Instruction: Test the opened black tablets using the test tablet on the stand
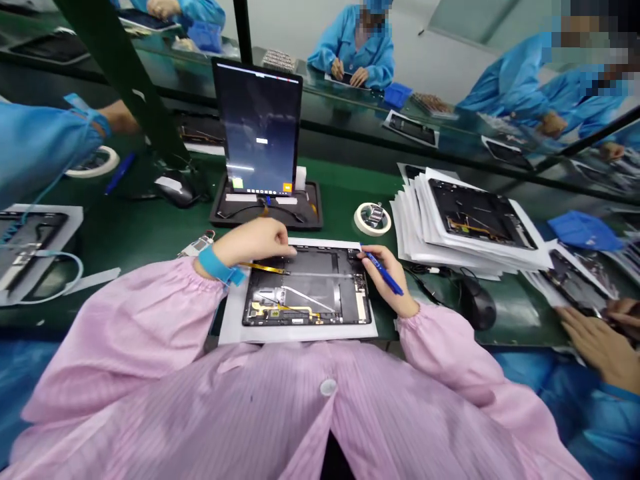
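An opened tablet chassis (310, 293) lies on a white sheet (235, 327) right in front of me. My left hand (257, 241) rests curled on its upper left edge, fingers pressed together at a yellow flex cable (265, 268). A blue wrist strap (216, 265) circles that wrist. My right hand (387, 277) grips a blue pen-like tool (383, 272), whose tip touches the chassis at its upper right corner.
An upright tablet (260, 127) stands in a black tray (310, 213) behind the chassis. A tape roll (373, 219), a stack of chassis on white sheets (470, 220) and a black mouse (477, 303) sit to the right. Co-workers in blue work on both sides and opposite.
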Motion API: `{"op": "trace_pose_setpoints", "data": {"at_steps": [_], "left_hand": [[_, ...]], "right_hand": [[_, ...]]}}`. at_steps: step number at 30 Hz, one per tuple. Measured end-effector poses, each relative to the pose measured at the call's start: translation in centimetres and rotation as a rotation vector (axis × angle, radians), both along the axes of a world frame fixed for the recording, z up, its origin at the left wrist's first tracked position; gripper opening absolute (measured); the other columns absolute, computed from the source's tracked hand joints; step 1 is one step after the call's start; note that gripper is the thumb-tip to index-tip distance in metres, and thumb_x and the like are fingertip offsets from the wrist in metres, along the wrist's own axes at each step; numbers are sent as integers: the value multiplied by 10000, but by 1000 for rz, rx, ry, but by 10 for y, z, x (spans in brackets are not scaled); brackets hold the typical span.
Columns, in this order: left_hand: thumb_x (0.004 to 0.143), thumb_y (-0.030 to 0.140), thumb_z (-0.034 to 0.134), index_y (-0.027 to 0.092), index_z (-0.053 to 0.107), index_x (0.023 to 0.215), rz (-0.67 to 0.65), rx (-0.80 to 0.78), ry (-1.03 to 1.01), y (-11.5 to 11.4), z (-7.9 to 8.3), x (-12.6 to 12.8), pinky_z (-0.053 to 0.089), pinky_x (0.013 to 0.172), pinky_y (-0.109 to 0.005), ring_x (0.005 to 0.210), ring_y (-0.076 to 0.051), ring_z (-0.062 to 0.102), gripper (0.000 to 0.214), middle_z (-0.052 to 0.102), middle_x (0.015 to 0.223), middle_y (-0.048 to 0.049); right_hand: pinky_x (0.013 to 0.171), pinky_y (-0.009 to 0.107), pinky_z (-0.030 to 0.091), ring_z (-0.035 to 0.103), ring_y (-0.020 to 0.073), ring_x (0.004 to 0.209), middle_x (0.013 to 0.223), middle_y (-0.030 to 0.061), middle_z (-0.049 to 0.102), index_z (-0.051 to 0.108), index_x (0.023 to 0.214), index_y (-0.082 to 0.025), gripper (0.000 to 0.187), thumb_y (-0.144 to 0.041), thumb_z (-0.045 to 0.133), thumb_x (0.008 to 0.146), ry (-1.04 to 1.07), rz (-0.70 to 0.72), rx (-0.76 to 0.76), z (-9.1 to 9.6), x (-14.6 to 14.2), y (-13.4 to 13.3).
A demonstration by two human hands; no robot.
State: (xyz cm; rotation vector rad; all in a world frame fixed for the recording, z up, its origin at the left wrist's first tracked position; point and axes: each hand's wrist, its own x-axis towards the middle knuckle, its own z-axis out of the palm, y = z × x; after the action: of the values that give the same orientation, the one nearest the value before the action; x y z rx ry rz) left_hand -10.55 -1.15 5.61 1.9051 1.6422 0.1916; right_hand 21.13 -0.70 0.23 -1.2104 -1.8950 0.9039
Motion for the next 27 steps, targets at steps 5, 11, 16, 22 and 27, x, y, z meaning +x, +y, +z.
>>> {"op": "trace_pose_setpoints", "data": {"at_steps": [5,11,16,22,27], "left_hand": [[680,525,673,206,610,697,-122,-72,104,-8,-14,17,306,524,-251,615,-163,574,325,687,710,-15],[685,495,680,215,560,652,-137,-54,129,-8,-22,16,249,510,-269,597,-158,549,306,647,653,4],[704,476,673,213,539,632,-140,-79,124,-9,-21,19,240,506,-274,572,-149,526,304,627,628,18],[704,452,674,211,536,631,-128,-94,113,-9,-20,20,245,515,-271,582,-150,534,288,631,636,18],[711,443,678,211,530,637,-133,-73,117,-10,-21,20,250,533,-268,599,-160,541,285,639,650,14]], "right_hand": [[740,321,499,631,169,779,852,26,637,567,1049,-204,220,-367,534,905,-21,-176,85,-5,6,3],[542,249,427,526,115,501,548,-51,545,514,796,-207,132,-310,557,867,86,-97,-112,-8,0,-2],[521,242,386,489,105,482,529,-62,511,485,751,-213,160,-295,551,872,95,-73,-122,-12,-1,-1],[572,260,394,491,118,547,594,-43,505,494,740,-215,193,-324,532,895,-14,-57,-59,-13,0,1],[609,272,405,510,138,631,692,-14,542,507,730,-214,176,-310,539,875,-68,-92,25,-17,2,-1]]}}
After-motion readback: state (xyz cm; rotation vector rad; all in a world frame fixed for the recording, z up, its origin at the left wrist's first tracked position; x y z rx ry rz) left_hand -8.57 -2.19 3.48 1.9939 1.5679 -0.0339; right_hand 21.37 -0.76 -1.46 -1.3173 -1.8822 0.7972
